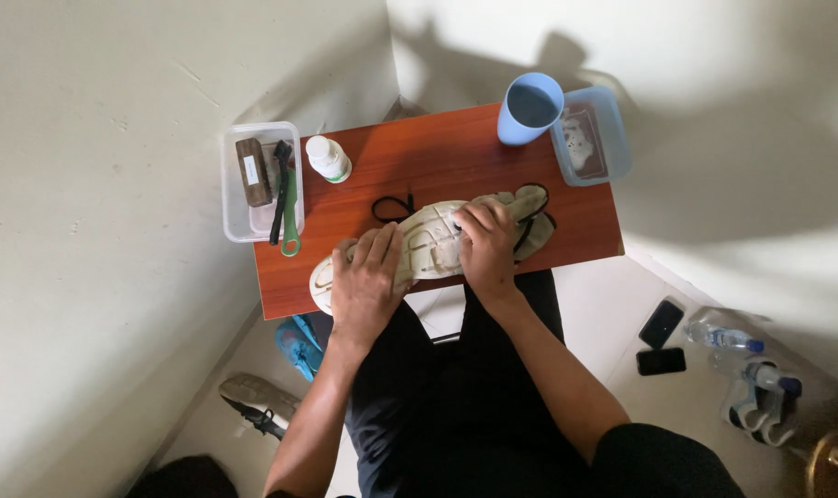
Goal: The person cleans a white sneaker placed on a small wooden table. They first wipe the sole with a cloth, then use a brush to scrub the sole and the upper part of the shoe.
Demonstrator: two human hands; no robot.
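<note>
Shoe (433,242), one only on the table (456,152), lies sole up near the front edge, its long axis running from about eight o'clock to two o'clock, with dark laces trailing from under it at both ends. The left hand (367,281) lies flat over the eight o'clock end, fingers spread and pressing on the pale sole. The right hand (486,242) is curled on the sole toward the two o'clock end; whether it grips something small I cannot tell. At eleven o'clock from the shoe stands one white bottle (329,159) with a pale label, and at ten o'clock sits one clear plastic box (237,175) holding a brown block with a white label and two brushes, one black, one green. At one o'clock stand one blue cup (531,108) and one blue tub (613,138). On the floor at four o'clock lie two dark phones (660,324) and two water bottles (728,337); at seven o'clock lies another shoe (258,397).
</note>
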